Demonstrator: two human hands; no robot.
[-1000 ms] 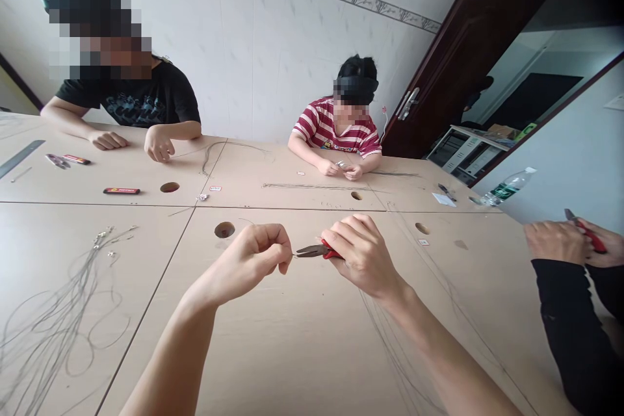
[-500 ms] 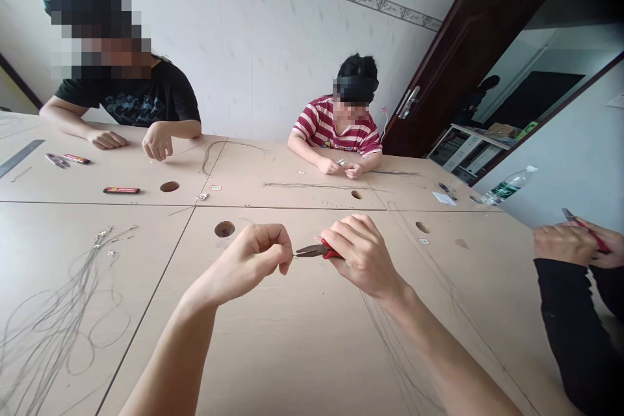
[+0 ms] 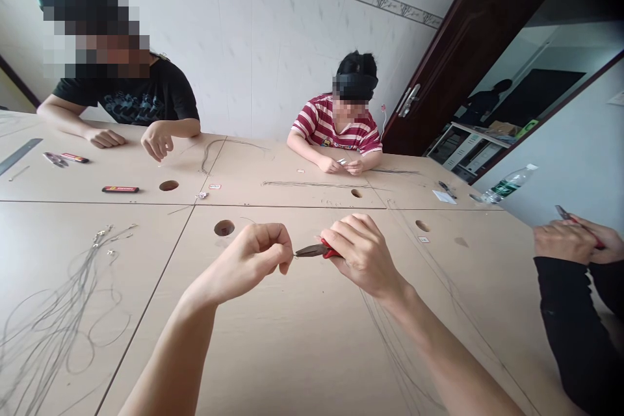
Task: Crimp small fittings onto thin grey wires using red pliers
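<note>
My right hand (image 3: 364, 259) is wrapped round red-handled pliers (image 3: 311, 251), their dark pointed jaws turned to the left and closed. Close by the jaw tips, my left hand (image 3: 258, 255) is closed in a pinch. A tiny thin end shows between its fingertips and the pliers, too small to name. Both hands are held above the table (image 3: 273, 351). Thin grey cords (image 3: 390, 351) run along the table beneath my right forearm. At the left lies a loose bundle of similar cords (image 3: 73, 299) with small shiny metal ends.
Two people sit across the table; another person's hand (image 3: 565, 244) at the right holds pliers (image 3: 582, 227). Round holes (image 3: 225, 228) pierce the tabletop. A cutter knife (image 3: 120, 190), a ruler (image 3: 19, 155), more cords (image 3: 316, 184) and a water bottle (image 3: 509, 185) lie further off.
The jaws of my pliers, slightly parted before, have come together. My hands have hardly moved. The fingers of the person at the far left have shifted a little.
</note>
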